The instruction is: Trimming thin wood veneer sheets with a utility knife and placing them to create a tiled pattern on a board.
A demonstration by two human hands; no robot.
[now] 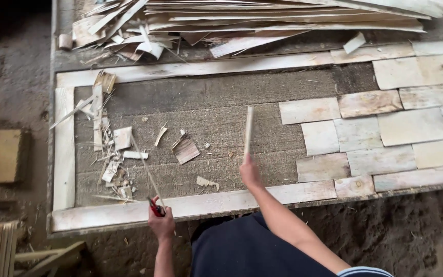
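Meanwhile, over a framed board (63, 154) strewn with veneer scraps (116, 154), the left hand (161, 221) closes on a red-handled tool (155, 206), apparently a cutter, while the right hand (250, 172) pinches a thin wood strip (248, 132) upright, clear of the laid veneer patches (380, 128).
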